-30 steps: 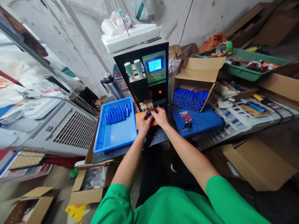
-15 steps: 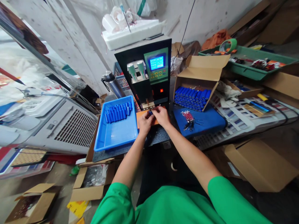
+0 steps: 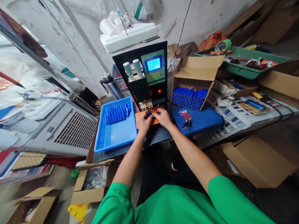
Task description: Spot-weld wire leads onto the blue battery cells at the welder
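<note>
Below the electrodes of a black spot welder [image 3: 145, 104] with a lit screen, my left hand [image 3: 143, 122] is closed around a blue cylindrical battery cell [image 3: 149, 112], mostly hidden by the fingers. Close beside it, my right hand [image 3: 162, 117] pinches a thin wire [image 3: 157, 106] whose pale tip sticks up past the fingers. Whether the wire touches the cell cannot be made out. Both hands are over an orange board [image 3: 153, 122] at the welder's foot.
On the left stands a blue tray [image 3: 114, 140] with several blue cells [image 3: 116, 114]. To the right, a cardboard box [image 3: 198, 74] holds many stacked cells [image 3: 190, 96], and a bundle of red and black wires [image 3: 186, 119] lies on a blue surface [image 3: 210, 122]. A steel flask [image 3: 112, 85] stands behind the tray.
Both hands have drawn slightly back from the welder's electrodes, still gripping the cell and wire. More of the orange board shows between hands and welder. The camera view has shifted slightly.
</note>
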Tool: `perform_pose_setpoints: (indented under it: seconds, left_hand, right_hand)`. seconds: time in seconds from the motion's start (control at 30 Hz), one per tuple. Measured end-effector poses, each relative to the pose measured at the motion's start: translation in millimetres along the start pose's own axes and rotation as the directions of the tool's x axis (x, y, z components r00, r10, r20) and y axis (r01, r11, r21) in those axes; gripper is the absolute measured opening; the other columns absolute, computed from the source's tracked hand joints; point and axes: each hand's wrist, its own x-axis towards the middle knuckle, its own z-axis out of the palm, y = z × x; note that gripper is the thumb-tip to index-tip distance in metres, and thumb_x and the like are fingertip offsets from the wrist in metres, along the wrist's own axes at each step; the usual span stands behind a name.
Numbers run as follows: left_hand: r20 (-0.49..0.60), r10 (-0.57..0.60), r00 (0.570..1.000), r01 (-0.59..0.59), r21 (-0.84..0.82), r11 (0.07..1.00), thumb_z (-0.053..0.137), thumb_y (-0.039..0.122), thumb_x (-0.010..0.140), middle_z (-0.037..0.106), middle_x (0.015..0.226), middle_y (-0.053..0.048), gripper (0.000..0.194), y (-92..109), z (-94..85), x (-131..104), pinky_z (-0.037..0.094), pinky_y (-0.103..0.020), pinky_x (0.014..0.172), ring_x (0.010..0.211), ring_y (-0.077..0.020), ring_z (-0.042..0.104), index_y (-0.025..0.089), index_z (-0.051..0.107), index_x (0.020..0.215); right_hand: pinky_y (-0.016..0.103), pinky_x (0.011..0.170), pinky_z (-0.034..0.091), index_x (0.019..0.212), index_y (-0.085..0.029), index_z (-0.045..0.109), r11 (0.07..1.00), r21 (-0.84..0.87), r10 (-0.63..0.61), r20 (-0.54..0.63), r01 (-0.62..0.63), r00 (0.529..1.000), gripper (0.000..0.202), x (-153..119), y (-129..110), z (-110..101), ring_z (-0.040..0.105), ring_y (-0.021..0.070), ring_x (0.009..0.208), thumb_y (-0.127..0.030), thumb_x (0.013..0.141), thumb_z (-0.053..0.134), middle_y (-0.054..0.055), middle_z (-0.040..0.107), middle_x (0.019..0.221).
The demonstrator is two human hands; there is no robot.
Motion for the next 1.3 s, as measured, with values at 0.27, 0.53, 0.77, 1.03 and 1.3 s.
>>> perform_pose_setpoints:
  seconds: [0.27,0.53,0.77,1.03,1.3]
  left_hand:
    - [-0.036,-0.028,0.999,0.026,-0.059,0.998,0.074,0.037,0.075,0.074,0.107,-0.011,0.037,7.3,-18.4,0.2,0.054,-0.035,0.092,0.100,-0.0228,0.069,0.016,0.071,0.106]
    - [0.042,0.004,0.999,-0.017,0.309,0.951,0.070,0.026,0.076,0.075,0.096,-0.009,0.024,0.3,-48.6,-9.1,0.053,-0.034,0.080,0.079,-0.0201,0.066,0.018,0.076,0.098]
    - [0.155,0.071,0.985,-0.135,0.453,0.881,0.068,0.026,0.077,0.071,0.077,-0.006,0.007,2.1,-35.7,-4.5,0.048,-0.034,0.078,0.071,-0.0195,0.061,0.020,0.073,0.076]
    - [0.140,-0.017,0.990,-0.026,0.305,0.952,0.063,0.028,0.080,0.068,0.077,-0.003,0.012,15.9,-20.5,-15.3,0.052,-0.027,0.065,0.068,-0.0151,0.063,0.018,0.067,0.076]
    - [0.154,0.010,0.988,-0.061,0.333,0.941,0.060,0.022,0.080,0.062,0.070,0.000,0.009,20.4,-17.5,-12.4,0.047,-0.023,0.060,0.065,-0.0120,0.058,0.017,0.063,0.073]
  right_hand:
    - [0.028,0.057,0.039,0.059,-0.023,0.054,0.994,0.096,0.043,0.015,-0.044,0.999,0.031,0.1,-0.8,-3.7,0.050,0.0168,0.061,-0.047,0.075,0.065,-0.002,0.050,0.053]
    - [0.026,0.051,0.034,0.053,-0.023,0.050,0.985,0.158,0.063,0.040,-0.069,0.997,0.040,-0.6,-4.8,-5.3,0.044,0.0136,0.052,-0.053,0.072,0.068,-0.002,0.047,0.049]
    - [0.026,0.046,0.028,0.053,-0.023,0.048,0.962,0.248,0.091,0.119,-0.118,0.989,0.040,-0.5,-6.7,-10.5,0.036,0.0101,0.043,-0.051,0.073,0.069,-0.004,0.044,0.047]
    - [0.026,0.059,0.043,0.073,-0.017,0.065,0.993,0.121,-0.016,0.246,-0.015,0.969,0.024,-1.1,0.0,-12.0,0.054,0.0130,0.061,-0.039,0.067,0.072,0.001,0.065,0.069]
    - [0.026,0.062,0.046,0.072,-0.017,0.064,0.993,0.115,-0.035,0.254,0.005,0.967,0.018,-1.5,4.2,-9.4,0.057,0.0139,0.063,-0.035,0.070,0.068,0.001,0.065,0.069]
